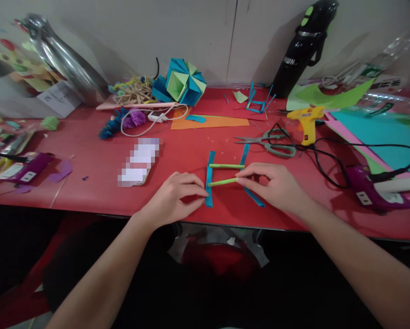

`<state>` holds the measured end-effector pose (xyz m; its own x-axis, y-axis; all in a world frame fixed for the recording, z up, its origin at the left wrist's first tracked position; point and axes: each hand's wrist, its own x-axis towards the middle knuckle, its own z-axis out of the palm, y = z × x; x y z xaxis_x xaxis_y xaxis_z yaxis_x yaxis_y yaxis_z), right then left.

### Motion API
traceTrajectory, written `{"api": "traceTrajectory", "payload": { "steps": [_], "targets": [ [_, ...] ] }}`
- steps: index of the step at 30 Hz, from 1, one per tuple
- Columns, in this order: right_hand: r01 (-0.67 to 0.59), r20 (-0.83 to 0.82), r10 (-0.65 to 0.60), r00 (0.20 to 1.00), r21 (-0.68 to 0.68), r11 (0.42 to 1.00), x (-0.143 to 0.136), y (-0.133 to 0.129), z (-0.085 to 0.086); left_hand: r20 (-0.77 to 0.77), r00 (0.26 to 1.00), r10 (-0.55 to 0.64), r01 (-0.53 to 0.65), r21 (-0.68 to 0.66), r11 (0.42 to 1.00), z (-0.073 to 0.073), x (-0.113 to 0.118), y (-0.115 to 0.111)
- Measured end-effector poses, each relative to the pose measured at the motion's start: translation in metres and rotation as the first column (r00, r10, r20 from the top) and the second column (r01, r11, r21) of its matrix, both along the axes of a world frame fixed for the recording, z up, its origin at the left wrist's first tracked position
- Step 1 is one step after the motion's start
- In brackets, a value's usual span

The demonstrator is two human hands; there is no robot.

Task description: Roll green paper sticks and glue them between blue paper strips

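Phone (142, 160), its screen pixelated, lies on the red worktop (98, 183), between ten and eleven o'clock from the left hand (179, 198). That hand has its fingertips drawn narrow at the near half of the left blue strip (209, 174); I cannot tell whether they pinch it or only touch it. Up at twelve o'clock from the same hand, well apart, sits a folded blue-and-green paper shape (185, 83).

The left blue strip is at two o'clock from the left hand. The lower green stick (223, 182) runs from it toward three o'clock, its right end pinched between the thumb and finger of the right hand (273, 183). The upper green stick (226, 166), between nine and ten o'clock from the right hand, spans from the left blue strip to the right blue strip (245, 154), whose middle is hidden by the right fingers. Scissors (267, 138) lie at twelve o'clock from the right hand, a yellow glue gun (309, 123) at one, and a purple box (364, 189) at three.
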<state>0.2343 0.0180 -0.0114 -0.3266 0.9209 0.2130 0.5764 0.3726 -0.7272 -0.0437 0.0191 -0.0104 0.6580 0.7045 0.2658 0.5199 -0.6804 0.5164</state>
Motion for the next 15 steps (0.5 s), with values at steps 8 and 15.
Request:
{"api": "traceTrajectory", "payload": {
  "steps": [8,15],
  "targets": [
    [-0.097,0.046,0.095,0.994,0.025,0.995,0.0007,0.0006,-0.0050,0.020,1.000,-0.004,0.004,0.006,1.000,-0.0019,-0.0007,0.0016],
    [-0.133,0.086,0.128,0.988,0.046,0.990,0.0020,0.0007,-0.0071,0.009,1.000,0.026,-0.026,0.024,0.999,-0.0047,0.0005,0.0027]
  ]
}}
